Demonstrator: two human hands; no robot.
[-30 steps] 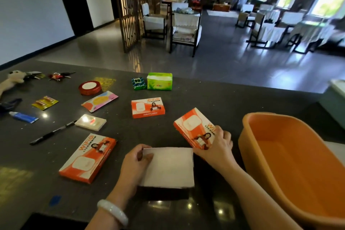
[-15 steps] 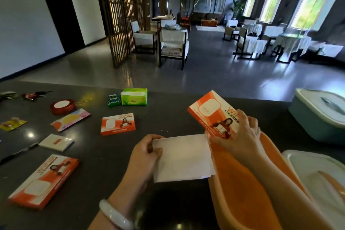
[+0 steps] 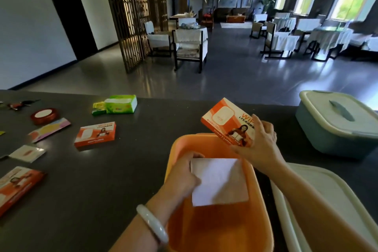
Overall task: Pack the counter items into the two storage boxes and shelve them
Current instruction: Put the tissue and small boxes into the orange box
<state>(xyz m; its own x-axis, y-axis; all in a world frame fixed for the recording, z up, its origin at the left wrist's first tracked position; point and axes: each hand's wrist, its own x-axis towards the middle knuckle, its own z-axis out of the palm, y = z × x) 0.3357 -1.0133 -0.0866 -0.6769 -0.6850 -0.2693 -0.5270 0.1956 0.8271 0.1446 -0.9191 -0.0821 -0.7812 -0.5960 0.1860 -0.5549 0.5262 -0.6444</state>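
An open orange storage box (image 3: 206, 229) stands on the dark counter (image 3: 114, 174) in front of me. My left hand (image 3: 184, 178) pinches a white folded napkin (image 3: 218, 182) and holds it over the inside of the orange box. My right hand (image 3: 259, 145) grips an orange and white carton (image 3: 229, 122) above the box's far rim. A teal storage box (image 3: 331, 129) with its pale lid on sits at the far right.
A cream lid (image 3: 319, 200) lies right of the orange box. On the counter to the left lie two more orange cartons (image 3: 95, 134) (image 3: 18, 184), a green tissue pack (image 3: 120, 104), a red tape roll (image 3: 44, 115), a colourful card (image 3: 49, 129) and a white sachet (image 3: 27, 153).
Both hands have carried the napkin and the carton rightward from the counter to over the orange box. My view has turned right, bringing the teal box and cream lid into sight.
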